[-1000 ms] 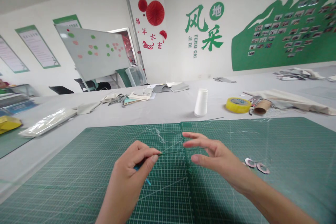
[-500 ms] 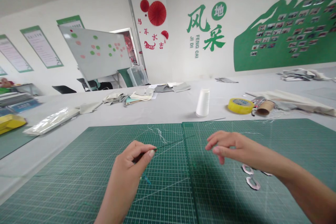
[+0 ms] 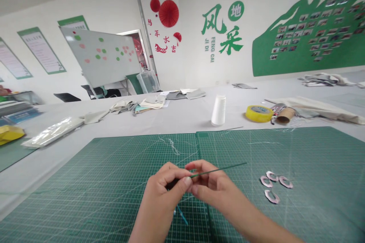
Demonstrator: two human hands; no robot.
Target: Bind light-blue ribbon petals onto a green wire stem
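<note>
My left hand (image 3: 168, 190) is closed, thumb and forefinger pinching a thin dark-green wire-like stick (image 3: 225, 168). Its free end points right and slightly up, passing in front of my right hand (image 3: 212, 186). The fingers of that right hand are curved and apart, close against the left fingertips; whether they touch the stick is hard to see. Below my left palm hangs a narrow blue strip (image 3: 181, 215) with small pale spots; its upper part is hidden. Right of both hands, several pink, dark-edged C-shaped pieces (image 3: 272, 196) lie on the green cutting mat (image 3: 119, 182).
Beyond the mat stand a white thread cone (image 3: 218, 111) and a roll of yellow tape (image 3: 259, 114), with a cardboard tube (image 3: 285, 115) beside it. Loose white threads (image 3: 172, 146) lie on the mat. Fabric pieces (image 3: 152, 102) and a plastic-wrapped pack (image 3: 53, 132) are farther left.
My right hand has moved left and down to meet my left hand, uncovering the pink pieces. My left hand has shifted right and down, carrying the green stick and blue strip.
</note>
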